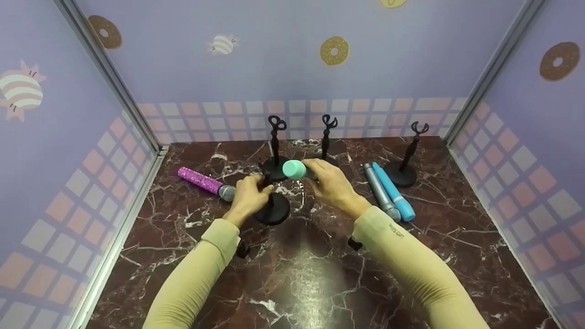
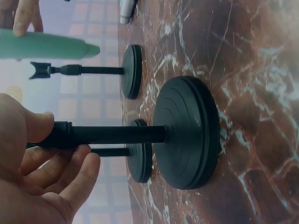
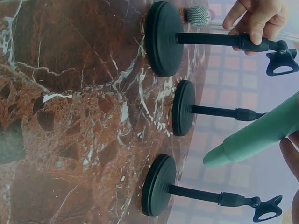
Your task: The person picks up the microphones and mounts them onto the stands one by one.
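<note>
Green mic (image 1: 294, 169) hangs near the stand (image 1: 274, 212), held in the curled fingers of the right hand (image 1: 332, 183), while the left hand (image 1: 249, 195) pinches the stem (image 2: 117, 135) between thumb and fingers. Best, I judge, to keep the stem firm and its base (image 2: 187, 133) flat, lining the mic up with the clip (image 3: 282, 58) rather than forcing it. From the head, the clip is hard to make out and the mic foreshortened; the right wrist view crops the right hand.
</note>
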### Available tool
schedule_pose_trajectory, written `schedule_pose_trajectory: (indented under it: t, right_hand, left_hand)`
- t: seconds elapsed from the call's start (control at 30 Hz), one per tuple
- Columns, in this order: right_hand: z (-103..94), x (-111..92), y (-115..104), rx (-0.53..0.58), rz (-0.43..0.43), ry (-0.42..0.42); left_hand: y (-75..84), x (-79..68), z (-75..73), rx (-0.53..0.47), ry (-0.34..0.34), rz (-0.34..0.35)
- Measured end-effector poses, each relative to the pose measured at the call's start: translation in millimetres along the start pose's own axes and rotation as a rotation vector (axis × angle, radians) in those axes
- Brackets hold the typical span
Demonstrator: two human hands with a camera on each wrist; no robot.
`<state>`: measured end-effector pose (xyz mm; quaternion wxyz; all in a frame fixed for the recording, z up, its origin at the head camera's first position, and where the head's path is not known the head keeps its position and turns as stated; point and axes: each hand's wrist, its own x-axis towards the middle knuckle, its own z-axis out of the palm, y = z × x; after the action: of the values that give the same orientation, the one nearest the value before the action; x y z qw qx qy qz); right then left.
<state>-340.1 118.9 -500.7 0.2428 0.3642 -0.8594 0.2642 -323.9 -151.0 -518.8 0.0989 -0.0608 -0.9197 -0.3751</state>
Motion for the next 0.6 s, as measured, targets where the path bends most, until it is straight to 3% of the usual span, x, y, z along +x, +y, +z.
schedule_pose_trajectory:
  t: [0.6]
  right_hand:
    - [-4.3,8,-5,0.055,0.016,0.023]
  left_hand:
    - [17.7,-21.6,9.5,-0.031,-0.074,0.098]
